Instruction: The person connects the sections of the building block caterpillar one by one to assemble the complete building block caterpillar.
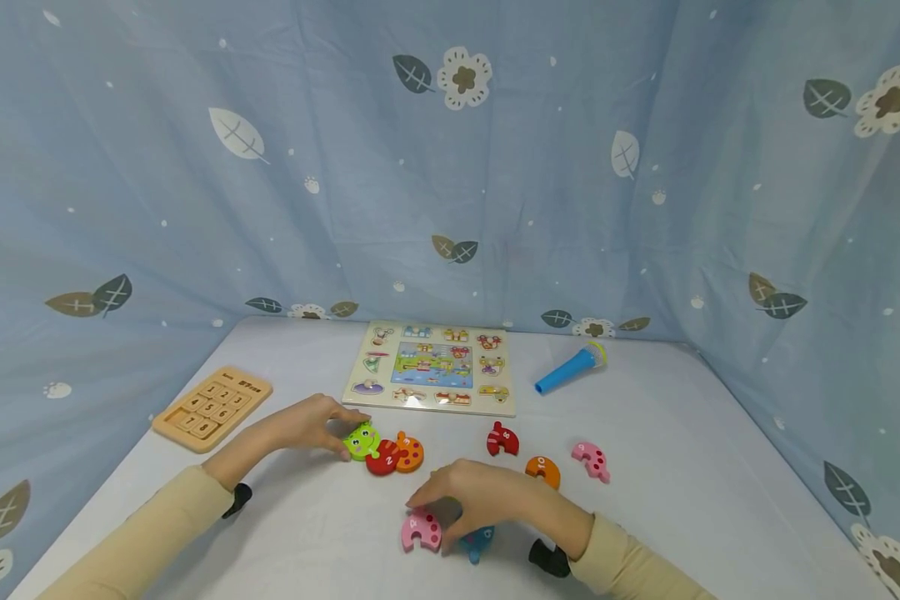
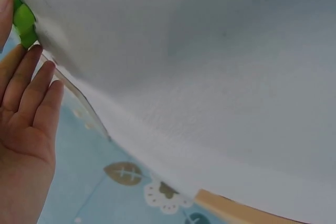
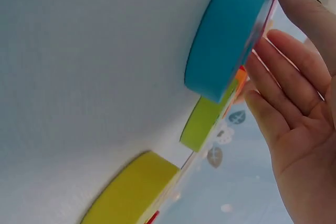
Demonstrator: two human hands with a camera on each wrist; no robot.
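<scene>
My left hand pinches the green smiling caterpillar head between thumb and fingers; the head's green edge shows in the left wrist view. Joined to it are a red number piece and an orange spotted piece. Nearer the front, my right hand has thumb and index finger on opposite sides of a pink spotted arch piece. A blue piece lies under that hand, partly hidden by it; its thick side is close in the right wrist view.
A red piece, an orange piece and another pink piece lie to the right. Behind are a picture puzzle board and a blue toy microphone. A wooden number tray sits at left. Patterned curtains surround the table.
</scene>
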